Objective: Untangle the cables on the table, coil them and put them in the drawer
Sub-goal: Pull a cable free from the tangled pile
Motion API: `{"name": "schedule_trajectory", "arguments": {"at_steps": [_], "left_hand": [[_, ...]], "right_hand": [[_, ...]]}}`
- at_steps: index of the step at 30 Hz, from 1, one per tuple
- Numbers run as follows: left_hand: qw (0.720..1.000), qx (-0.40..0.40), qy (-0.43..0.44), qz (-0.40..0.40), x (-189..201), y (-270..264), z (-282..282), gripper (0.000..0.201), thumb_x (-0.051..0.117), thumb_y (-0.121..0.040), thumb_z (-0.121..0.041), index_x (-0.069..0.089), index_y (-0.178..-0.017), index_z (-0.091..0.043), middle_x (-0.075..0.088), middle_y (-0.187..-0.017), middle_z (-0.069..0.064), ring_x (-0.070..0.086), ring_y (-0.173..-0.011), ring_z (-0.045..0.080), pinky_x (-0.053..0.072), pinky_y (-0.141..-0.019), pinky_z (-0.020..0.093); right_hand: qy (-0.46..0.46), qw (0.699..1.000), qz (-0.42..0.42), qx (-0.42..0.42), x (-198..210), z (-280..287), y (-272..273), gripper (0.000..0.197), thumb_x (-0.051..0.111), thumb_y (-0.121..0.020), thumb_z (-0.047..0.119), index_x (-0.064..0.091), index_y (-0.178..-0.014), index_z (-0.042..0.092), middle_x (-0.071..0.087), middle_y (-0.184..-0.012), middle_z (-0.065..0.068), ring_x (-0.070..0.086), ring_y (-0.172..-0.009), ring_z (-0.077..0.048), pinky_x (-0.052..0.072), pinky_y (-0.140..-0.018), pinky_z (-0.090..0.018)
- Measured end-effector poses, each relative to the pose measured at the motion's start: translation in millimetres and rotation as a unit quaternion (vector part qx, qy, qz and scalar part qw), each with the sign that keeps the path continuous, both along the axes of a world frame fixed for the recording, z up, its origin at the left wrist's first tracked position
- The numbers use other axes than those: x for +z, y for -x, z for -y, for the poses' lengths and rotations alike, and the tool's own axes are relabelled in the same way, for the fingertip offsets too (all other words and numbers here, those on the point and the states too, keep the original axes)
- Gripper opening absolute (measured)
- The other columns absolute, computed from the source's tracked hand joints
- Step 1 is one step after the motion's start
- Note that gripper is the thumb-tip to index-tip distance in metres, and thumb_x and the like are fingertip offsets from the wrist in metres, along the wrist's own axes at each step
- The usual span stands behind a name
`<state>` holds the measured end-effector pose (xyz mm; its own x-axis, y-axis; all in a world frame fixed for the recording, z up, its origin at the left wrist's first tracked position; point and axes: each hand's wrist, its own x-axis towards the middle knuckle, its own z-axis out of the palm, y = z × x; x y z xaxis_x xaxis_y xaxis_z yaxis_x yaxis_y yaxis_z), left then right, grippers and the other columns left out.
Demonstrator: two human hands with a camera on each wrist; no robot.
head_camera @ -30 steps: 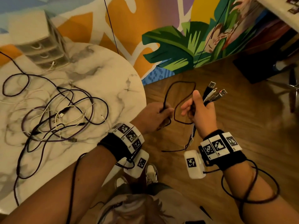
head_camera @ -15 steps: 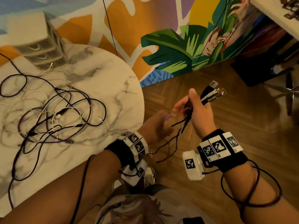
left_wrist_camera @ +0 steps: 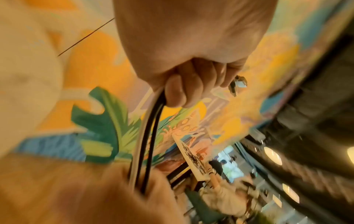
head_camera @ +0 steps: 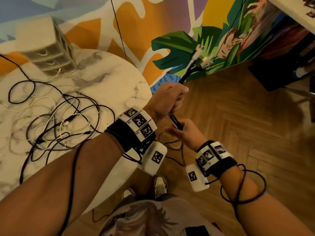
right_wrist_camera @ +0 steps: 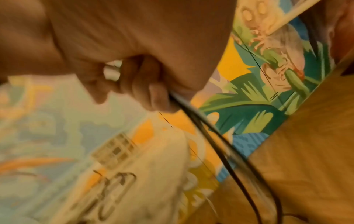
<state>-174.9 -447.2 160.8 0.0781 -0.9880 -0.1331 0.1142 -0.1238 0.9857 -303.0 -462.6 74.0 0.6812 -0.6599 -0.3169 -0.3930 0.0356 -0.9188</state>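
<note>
Beyond the near right edge of the round white marble table (head_camera: 109, 68), a bundle of black and white cables (head_camera: 185, 74) is gripped in the fist of the left hand (head_camera: 166, 99), plugs pointing up; lower down, the same strands are pinched by the right hand (head_camera: 185, 133), probably to draw them straight for coiling; a tangle of dark and white cords (head_camera: 59, 123) lies on the table; the small translucent drawer unit (head_camera: 49, 53) stands at its far left.
</note>
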Motion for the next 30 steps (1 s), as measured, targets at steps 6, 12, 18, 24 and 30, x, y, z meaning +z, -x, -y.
{"name": "schedule_trajectory", "arguments": {"at_steps": [6, 12, 18, 24, 30], "left_hand": [[0.824, -0.065, 0.165, 0.537, 54, -22, 3, 0.036, 0.042, -0.085, -0.027, 0.031, -0.05, -0.028, 0.028, -0.043, -0.012, 0.026, -0.037, 0.006, 0.02, -0.042, 0.016], [0.705, -0.012, 0.288, 0.648, 92, -33, 8, 0.023, 0.039, -0.082, -0.034, 0.037, -0.061, -0.025, 0.014, -0.047, -0.017, 0.014, -0.038, 0.003, 0.01, -0.047, 0.016], [0.656, -0.03, 0.301, 0.691, 81, -24, 14, 0.032, 0.04, -0.081, -0.036, 0.049, -0.057, -0.017, 0.025, -0.045, -0.005, 0.024, -0.039, 0.017, 0.007, -0.048, 0.016], [0.676, -0.006, 0.335, 0.657, 84, -32, 19, 0.032, 0.043, -0.082, -0.033, 0.055, -0.058, -0.015, 0.028, -0.048, -0.006, 0.024, -0.039, 0.015, 0.006, -0.05, 0.014], [0.735, 0.007, 0.327, 0.593, 72, -24, 21, 0.025, 0.044, -0.082, -0.031, 0.036, -0.059, -0.025, 0.024, -0.045, -0.012, 0.017, -0.038, 0.005, 0.01, -0.046, 0.018]], "right_hand": [[-0.02, 0.979, -0.128, -0.154, -60, 0, 18, 0.048, 0.057, -0.09, 0.012, 0.033, -0.05, 0.019, 0.03, -0.035, 0.011, 0.028, -0.032, -0.004, 0.023, -0.039, -0.017], [-0.078, 0.943, -0.223, -0.237, -115, 16, 47, 0.034, 0.056, -0.093, 0.024, 0.053, -0.06, 0.017, 0.039, -0.052, -0.005, 0.036, -0.047, -0.02, 0.028, -0.05, -0.027], [-0.156, 0.901, -0.297, -0.275, -147, 36, 60, 0.034, 0.048, -0.095, 0.022, 0.048, -0.065, 0.006, 0.045, -0.056, -0.01, 0.04, -0.051, -0.025, 0.034, -0.057, -0.035], [-0.106, 0.889, -0.409, -0.174, -152, 37, 77, 0.043, 0.049, -0.095, 0.037, 0.061, -0.11, -0.001, 0.062, -0.091, -0.015, 0.057, -0.079, -0.031, 0.047, -0.066, -0.036], [-0.072, 0.889, -0.431, -0.138, -158, 36, 90, 0.043, 0.056, -0.091, 0.041, 0.063, -0.113, 0.005, 0.066, -0.104, -0.014, 0.061, -0.097, -0.033, 0.049, -0.082, -0.036]]}}
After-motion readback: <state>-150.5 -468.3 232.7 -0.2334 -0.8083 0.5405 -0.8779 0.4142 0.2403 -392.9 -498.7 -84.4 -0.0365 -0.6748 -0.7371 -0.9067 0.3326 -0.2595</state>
